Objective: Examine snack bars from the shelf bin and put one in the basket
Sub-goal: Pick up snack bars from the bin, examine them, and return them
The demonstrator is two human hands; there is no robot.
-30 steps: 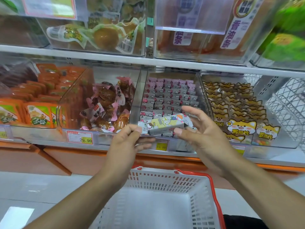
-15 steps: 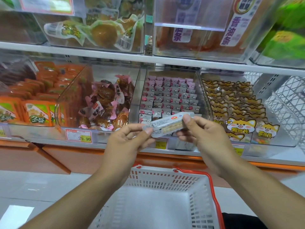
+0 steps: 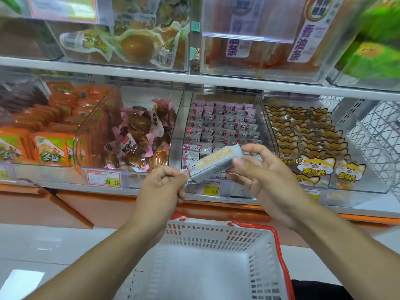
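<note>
1. Holding position: the basket point(image 3: 216, 237), white mesh with a red rim and handle, sits nearest the camera, below both forearms. No item is visible inside it.
2. The left hand point(image 3: 161, 191) has its fingers curled, pinching the crimped left end of the snack bar point(image 3: 214, 162).
3. The right hand point(image 3: 266, 178) supports the right end of the bar. The thumb lies against the near side and the fingers curl behind the wrapper.
4. Change since one second ago: the bar showed a printed cartoon face then; it now shows a yellow panel and small print, and its right end is tilted upward. The left hand has shifted from the bar's body to its end seal.
5. Judgement: the bar has been rotated for reading the back label. Examination is in progress; the transfer to the basket is not yet done. The bar is held above the basket's far edge, so a short lowering move should complete placement.
6. Behind the hands, the shelf bin point(image 3: 223, 126), clear plastic, holds rows of matching grey and pink bars. A yellow price tag point(image 3: 211, 189) is fixed to the shelf edge below it.
7. Adjacent bins: wrapped brown snacks point(image 3: 140, 135) to the left, orange packets point(image 3: 52, 148) further left, fox-print packets point(image 3: 311, 148) to the right.
8. An upper shelf point(image 3: 194, 76) carries more clear bins. The floor is pale tile; the shelf base is orange.
</note>
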